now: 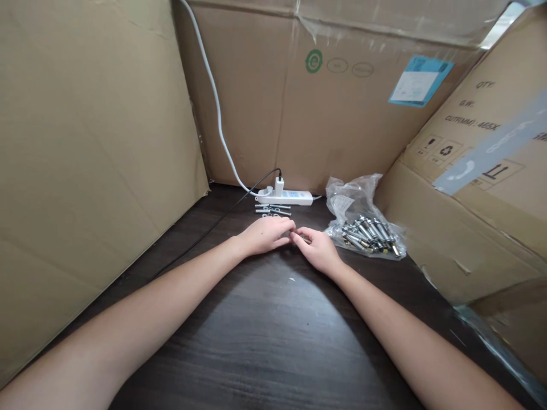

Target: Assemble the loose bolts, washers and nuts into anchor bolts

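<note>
My left hand (268,234) and my right hand (318,249) meet above the dark table, fingertips pinched together. A small metal piece (306,240) shows partly under the fingers of my right hand; its kind is mostly hidden. Whatever the left fingertips grip is too small to make out. Just beyond my left hand, several metal bolts (273,212) lie in rows, with small washers (270,216) beside them. To the right, a clear plastic bag (352,193) lies open, with several expansion anchor bolts (371,232) on it.
A white power strip (294,197) with a plugged-in charger (279,187) lies at the back. A black cable (213,225) crosses the table on the left, and a white cord (216,97) hangs down. Cardboard boxes (252,108) wall in the dark table (273,341) on three sides.
</note>
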A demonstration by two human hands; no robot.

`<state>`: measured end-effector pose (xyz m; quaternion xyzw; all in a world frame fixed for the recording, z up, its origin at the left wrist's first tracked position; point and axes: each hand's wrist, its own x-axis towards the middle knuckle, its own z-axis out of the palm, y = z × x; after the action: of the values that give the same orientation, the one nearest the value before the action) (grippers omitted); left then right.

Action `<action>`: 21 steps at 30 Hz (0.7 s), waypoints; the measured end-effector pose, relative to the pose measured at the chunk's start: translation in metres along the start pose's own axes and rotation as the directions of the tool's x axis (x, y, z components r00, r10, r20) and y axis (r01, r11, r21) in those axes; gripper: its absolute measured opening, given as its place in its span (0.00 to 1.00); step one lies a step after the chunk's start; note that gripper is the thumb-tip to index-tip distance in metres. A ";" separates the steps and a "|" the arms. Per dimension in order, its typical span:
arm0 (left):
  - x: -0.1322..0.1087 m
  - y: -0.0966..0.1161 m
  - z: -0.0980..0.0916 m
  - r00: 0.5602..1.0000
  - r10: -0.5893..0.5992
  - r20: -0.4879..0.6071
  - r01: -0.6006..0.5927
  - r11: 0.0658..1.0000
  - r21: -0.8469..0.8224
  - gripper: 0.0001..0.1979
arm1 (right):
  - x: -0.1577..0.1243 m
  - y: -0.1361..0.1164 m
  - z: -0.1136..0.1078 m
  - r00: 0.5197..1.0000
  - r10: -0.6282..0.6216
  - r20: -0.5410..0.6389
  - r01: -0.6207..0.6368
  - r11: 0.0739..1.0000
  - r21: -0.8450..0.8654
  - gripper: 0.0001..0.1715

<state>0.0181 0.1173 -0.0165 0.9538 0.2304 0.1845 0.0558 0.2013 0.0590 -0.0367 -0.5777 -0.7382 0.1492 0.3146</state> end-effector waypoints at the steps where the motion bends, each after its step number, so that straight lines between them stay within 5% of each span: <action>1: 0.000 -0.001 0.001 1.000 -0.009 -0.001 0.009 1.000 0.008 0.07 | 0.000 0.000 -0.001 1.000 0.003 0.001 -0.003 1.000 -0.016 0.18; 7: -0.003 -0.005 0.006 1.000 -0.020 0.017 0.020 1.000 0.001 0.08 | 0.000 0.000 -0.003 1.000 0.013 -0.009 -0.014 0.997 -0.080 0.16; 11: -0.002 -0.010 0.009 0.989 -0.142 -0.044 0.127 0.960 -0.251 0.10 | 0.000 0.000 -0.003 0.999 0.033 -0.021 -0.034 0.998 -0.060 0.17; 15: 0.001 -0.021 0.006 0.884 -0.448 -0.134 0.283 0.740 -0.610 0.15 | 0.000 0.001 -0.001 0.998 0.050 -0.042 -0.052 0.997 -0.052 0.19; 17: 0.002 -0.026 0.002 0.845 -0.516 -0.143 0.317 0.697 -0.643 0.16 | 0.000 0.002 0.000 0.998 0.048 -0.051 -0.051 0.998 -0.044 0.19; 21: 0.003 -0.033 -0.008 0.833 -0.543 -0.103 0.380 0.698 -0.607 0.16 | 0.001 0.003 0.000 0.997 0.044 -0.055 -0.046 0.998 -0.031 0.19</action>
<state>0.0036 0.1478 -0.0147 0.7685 0.4051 0.3538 0.3466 0.2034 0.0607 -0.0385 -0.6030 -0.7185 0.1286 0.3220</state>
